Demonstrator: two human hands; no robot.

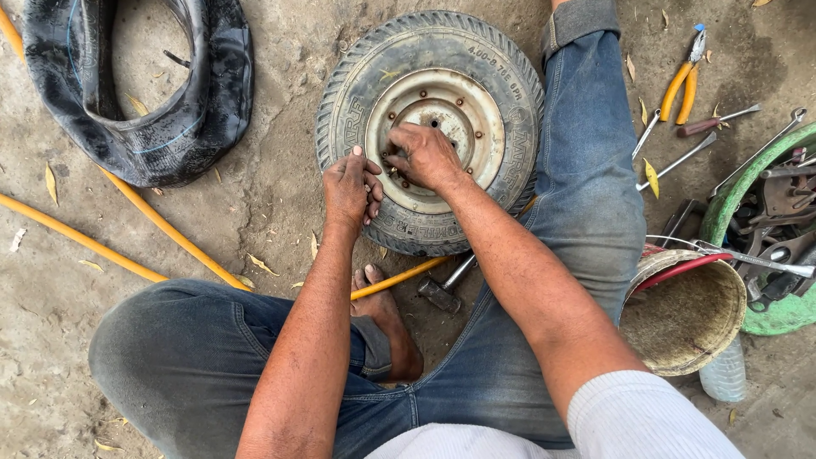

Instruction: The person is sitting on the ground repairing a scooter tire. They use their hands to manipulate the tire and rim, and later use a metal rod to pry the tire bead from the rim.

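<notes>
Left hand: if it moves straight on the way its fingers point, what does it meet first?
Probably the right hand. The left hand points across the tyre toward it, above the metal rim; depth is unclear.

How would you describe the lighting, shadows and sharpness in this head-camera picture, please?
Head view: soft, even daylight with no glare; only faint shadows under the tyre and the hands; the left hand and right hand on the wheel rim look sharp; edges bend slightly, wide-lens distortion near the green basin.
</notes>
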